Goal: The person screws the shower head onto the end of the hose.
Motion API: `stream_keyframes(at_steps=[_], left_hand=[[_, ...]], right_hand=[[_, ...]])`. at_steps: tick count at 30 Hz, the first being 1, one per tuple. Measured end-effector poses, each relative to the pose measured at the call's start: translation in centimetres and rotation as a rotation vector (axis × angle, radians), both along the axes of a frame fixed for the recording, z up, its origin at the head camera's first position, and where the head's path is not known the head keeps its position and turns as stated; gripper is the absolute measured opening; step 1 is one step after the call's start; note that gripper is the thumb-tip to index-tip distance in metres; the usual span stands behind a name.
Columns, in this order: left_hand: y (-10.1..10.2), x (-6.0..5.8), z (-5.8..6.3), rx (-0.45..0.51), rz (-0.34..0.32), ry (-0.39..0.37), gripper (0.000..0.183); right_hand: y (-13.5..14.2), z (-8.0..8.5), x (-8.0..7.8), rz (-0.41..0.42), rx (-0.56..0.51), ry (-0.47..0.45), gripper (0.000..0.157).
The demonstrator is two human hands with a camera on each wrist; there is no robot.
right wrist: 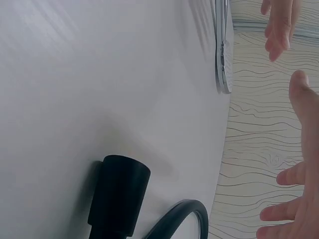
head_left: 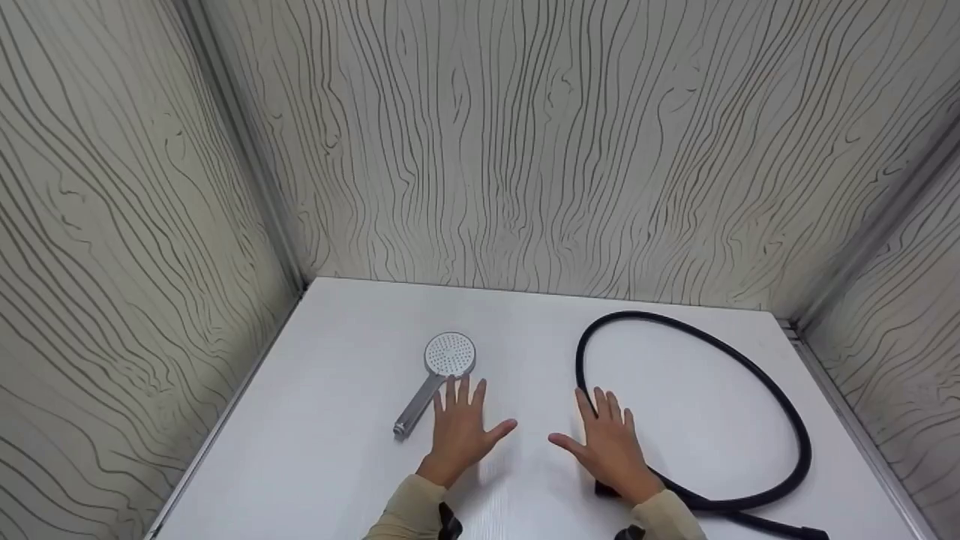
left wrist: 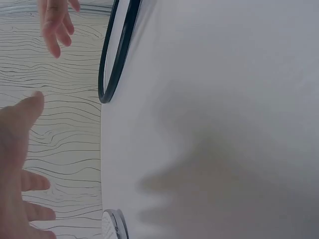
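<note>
White table (head_left: pixel 337 420), chrome round-faced shower head (head_left: pixel 448 355), looped black hose (head_left: pixel 780 405), left hand (head_left: pixel 457 431) and right hand (head_left: pixel 611 446) spread flat, holding nothing.

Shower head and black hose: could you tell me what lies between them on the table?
Both open hands, left hand and right hand, above bare white table, between shower head and hose; head view.

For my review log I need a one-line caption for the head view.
Both open hands, left hand and right hand, hover over a white table between a shower head and a looped black hose.
</note>
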State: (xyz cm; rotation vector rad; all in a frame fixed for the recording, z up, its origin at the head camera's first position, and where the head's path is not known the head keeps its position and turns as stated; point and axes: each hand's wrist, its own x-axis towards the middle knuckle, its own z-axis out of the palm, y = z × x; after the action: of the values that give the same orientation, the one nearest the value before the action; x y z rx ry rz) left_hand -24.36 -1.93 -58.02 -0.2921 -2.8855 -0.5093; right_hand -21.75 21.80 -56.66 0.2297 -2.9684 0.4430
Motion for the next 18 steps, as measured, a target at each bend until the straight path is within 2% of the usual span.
stream_keyframes(at_steps=[18], left_hand=[[-2.1, -0.8, 0.5, 0.069, 0.000, -0.046, 0.096]], right_hand=[[1.2, -0.6, 0.7, 0.043, -0.060, 0.010, 0.088]])
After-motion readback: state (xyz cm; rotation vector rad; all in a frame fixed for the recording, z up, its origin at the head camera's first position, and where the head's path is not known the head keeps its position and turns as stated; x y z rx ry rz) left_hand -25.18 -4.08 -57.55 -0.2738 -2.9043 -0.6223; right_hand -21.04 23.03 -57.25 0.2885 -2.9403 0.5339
